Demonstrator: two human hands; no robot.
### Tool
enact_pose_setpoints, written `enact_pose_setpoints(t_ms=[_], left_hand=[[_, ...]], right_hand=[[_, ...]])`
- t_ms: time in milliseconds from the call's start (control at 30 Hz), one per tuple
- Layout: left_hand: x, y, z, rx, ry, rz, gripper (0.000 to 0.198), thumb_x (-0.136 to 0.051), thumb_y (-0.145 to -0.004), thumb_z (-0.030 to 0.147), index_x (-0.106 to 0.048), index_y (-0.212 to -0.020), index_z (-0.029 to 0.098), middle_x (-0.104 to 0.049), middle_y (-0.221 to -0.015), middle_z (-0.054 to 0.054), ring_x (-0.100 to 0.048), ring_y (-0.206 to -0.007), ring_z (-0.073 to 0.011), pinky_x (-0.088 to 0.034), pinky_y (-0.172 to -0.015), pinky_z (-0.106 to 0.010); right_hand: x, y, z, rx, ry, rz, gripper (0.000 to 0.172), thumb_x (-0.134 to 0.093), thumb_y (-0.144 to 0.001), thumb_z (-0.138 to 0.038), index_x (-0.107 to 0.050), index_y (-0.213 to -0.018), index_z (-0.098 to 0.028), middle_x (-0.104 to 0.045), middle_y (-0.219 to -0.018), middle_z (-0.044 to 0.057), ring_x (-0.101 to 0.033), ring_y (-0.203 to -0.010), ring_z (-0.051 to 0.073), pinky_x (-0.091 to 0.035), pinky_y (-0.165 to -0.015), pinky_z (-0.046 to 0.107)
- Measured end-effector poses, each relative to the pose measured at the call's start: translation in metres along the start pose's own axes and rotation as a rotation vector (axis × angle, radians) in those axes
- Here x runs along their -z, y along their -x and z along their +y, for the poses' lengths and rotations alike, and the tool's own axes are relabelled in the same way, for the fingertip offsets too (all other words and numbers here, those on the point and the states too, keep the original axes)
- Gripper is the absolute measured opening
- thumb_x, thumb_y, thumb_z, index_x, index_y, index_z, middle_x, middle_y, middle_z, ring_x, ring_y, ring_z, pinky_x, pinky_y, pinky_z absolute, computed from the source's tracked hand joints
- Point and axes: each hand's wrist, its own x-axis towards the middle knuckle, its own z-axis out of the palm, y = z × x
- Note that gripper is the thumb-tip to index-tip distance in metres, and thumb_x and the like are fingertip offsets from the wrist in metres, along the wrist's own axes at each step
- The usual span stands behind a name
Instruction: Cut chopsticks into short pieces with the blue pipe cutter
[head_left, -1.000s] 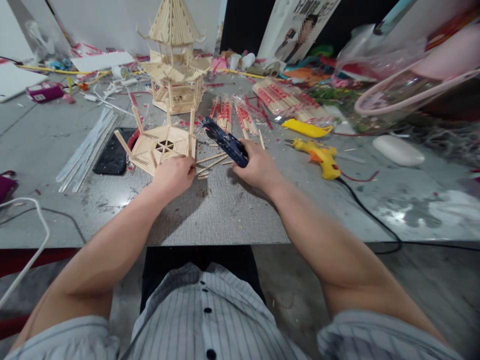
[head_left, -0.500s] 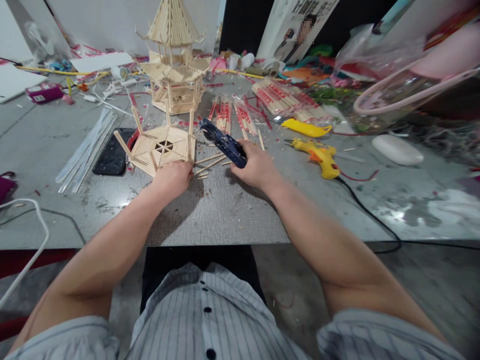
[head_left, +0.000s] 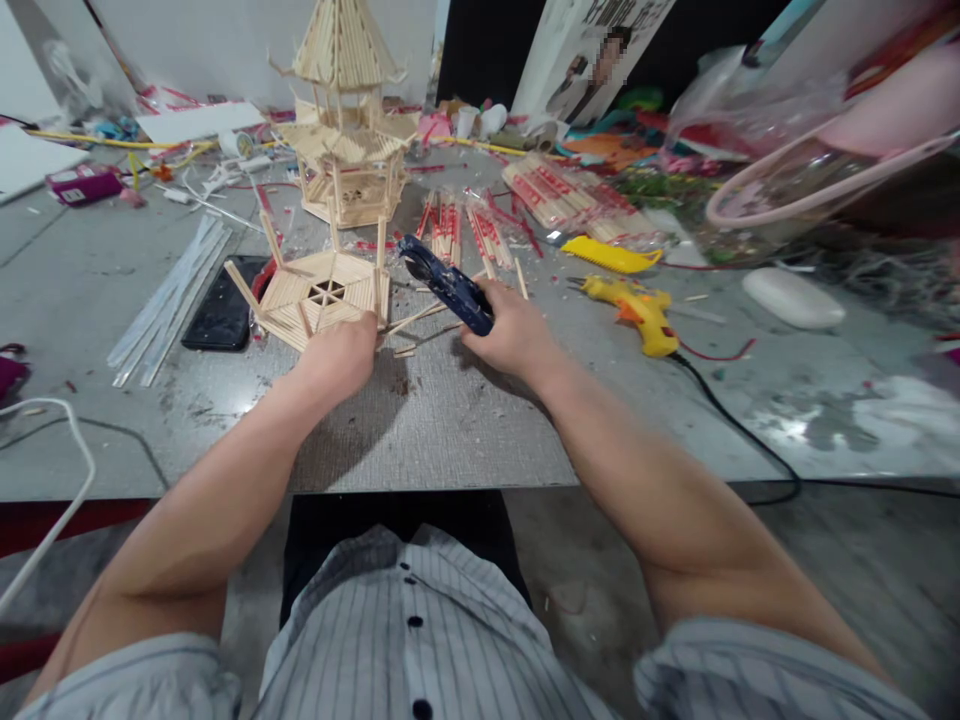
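Note:
My right hand (head_left: pixel 511 332) is wrapped round dark blue pliers (head_left: pixel 448 288), their head pointing up and left above the table. Closed fingers on my left hand (head_left: pixel 341 352) rest at the front right edge of a hexagonal wooden-stick platform (head_left: pixel 289 290). What those fingertips pinch, if anything, is hidden. Upright posts stand at the platform's corners, and a spoked opening sits in its middle. Between my hands, loose wooden sticks (head_left: pixel 414 318) lie on the table, one end reaching the left fingertips.
Behind the platform stands a tiered stick pagoda (head_left: pixel 349 150). A phone (head_left: pixel 217 320) and clear strips (head_left: pixel 169 300) lie left. To the right are a yellow glue gun (head_left: pixel 634 308) with a black cord, a yellow cutter (head_left: pixel 611 254), packaged sticks (head_left: pixel 555 195) and a white oval object (head_left: pixel 793 298).
My left hand has shifted slightly left, and the loose sticks beside its fingertips lie differently. The right hand and the pliers are almost still.

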Motion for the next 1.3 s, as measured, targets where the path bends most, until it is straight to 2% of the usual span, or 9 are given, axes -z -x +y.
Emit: enact_pose_setpoints(t_ms=[100,200,433,567,700,967,1167,1233,1300], left_hand=[[-0.001,-0.004,0.001,-0.010,0.219,0.068,0.027,-0.036,-0.090,0.026,-0.055,-0.100,0.011,-0.065,-0.081,-0.011,-0.061,-0.074,-0.0193,-0.042,-0.063,-0.028],[-0.007,-0.008,0.001,-0.100,0.438,0.087,0.019,-0.042,-0.087,0.026,-0.056,-0.087,0.014,-0.060,-0.069,-0.004,-0.054,-0.063,-0.0129,-0.038,-0.060,-0.024],[-0.015,-0.011,0.003,-0.223,0.800,0.034,0.014,-0.045,-0.084,0.021,-0.047,-0.072,0.016,-0.043,-0.052,0.005,-0.037,-0.048,-0.0066,-0.030,-0.051,-0.020],[-0.011,-0.009,0.006,-0.221,0.994,-0.118,0.013,-0.045,-0.085,0.018,-0.044,-0.073,0.017,-0.040,-0.049,0.007,-0.032,-0.041,-0.0043,-0.026,-0.044,-0.019],[-0.007,-0.007,0.007,-0.243,1.102,-0.287,0.006,-0.045,-0.085,0.015,-0.046,-0.079,0.016,-0.048,-0.054,0.006,-0.033,-0.037,-0.0023,-0.026,-0.041,-0.018],[-0.007,-0.007,0.004,-0.282,1.094,-0.435,0.010,-0.050,-0.083,0.019,-0.054,-0.090,0.013,-0.057,-0.058,0.003,-0.037,-0.035,-0.0016,-0.028,-0.037,-0.016],[-0.004,-0.004,0.001,-0.339,1.182,-0.549,0.013,-0.058,-0.080,0.026,-0.054,-0.085,0.014,-0.059,-0.058,0.003,-0.038,-0.035,-0.0011,-0.027,-0.036,-0.014],[-0.003,-0.003,0.001,-0.345,1.225,-0.530,0.019,-0.059,-0.079,0.031,-0.055,-0.084,0.014,-0.059,-0.058,0.002,-0.040,-0.036,-0.0020,-0.029,-0.036,-0.015],[-0.003,-0.003,0.001,-0.330,1.271,-0.440,0.027,-0.055,-0.082,0.040,-0.056,-0.083,0.013,-0.059,-0.059,0.001,-0.041,-0.037,-0.0030,-0.030,-0.037,-0.017]], right_hand=[[0.001,0.003,-0.001,0.006,-0.064,0.051,0.034,-0.055,-0.071,-0.032,-0.052,-0.104,-0.022,-0.065,-0.092,0.009,-0.062,-0.086,0.027,-0.047,-0.076,0.042],[0.006,0.008,-0.009,0.030,-0.170,0.088,0.023,-0.051,-0.077,-0.041,-0.051,-0.092,-0.023,-0.063,-0.077,0.005,-0.062,-0.073,0.023,-0.046,-0.068,0.037],[0.011,0.014,-0.019,0.006,-0.383,0.290,0.023,-0.051,-0.079,-0.045,-0.050,-0.090,-0.025,-0.063,-0.082,0.005,-0.060,-0.074,0.019,-0.047,-0.072,0.036],[0.006,0.010,-0.013,-0.066,-0.459,0.419,0.026,-0.051,-0.080,-0.049,-0.051,-0.090,-0.025,-0.061,-0.080,0.003,-0.061,-0.077,0.019,-0.048,-0.073,0.037],[0.003,0.006,-0.008,-0.065,-0.498,0.524,0.025,-0.050,-0.080,-0.047,-0.050,-0.089,-0.024,-0.060,-0.079,0.004,-0.060,-0.077,0.018,-0.048,-0.073,0.036],[0.003,0.006,-0.004,0.018,-0.303,0.443,0.020,-0.050,-0.077,-0.038,-0.049,-0.090,-0.023,-0.061,-0.084,0.005,-0.059,-0.078,0.019,-0.048,-0.073,0.036],[0.006,0.008,-0.002,0.001,-0.081,0.269,0.027,-0.047,-0.075,-0.034,-0.052,-0.098,-0.023,-0.066,-0.084,0.007,-0.062,-0.074,0.023,-0.047,-0.067,0.038],[0.006,0.007,-0.003,-0.018,-0.024,0.237,0.028,-0.048,-0.075,-0.033,-0.053,-0.100,-0.022,-0.067,-0.089,0.010,-0.063,-0.082,0.026,-0.047,-0.072,0.040],[0.006,0.005,-0.003,-0.074,0.007,0.213,0.029,-0.049,-0.075,-0.034,-0.055,-0.101,-0.021,-0.067,-0.092,0.012,-0.063,-0.087,0.028,-0.047,-0.075,0.042]])
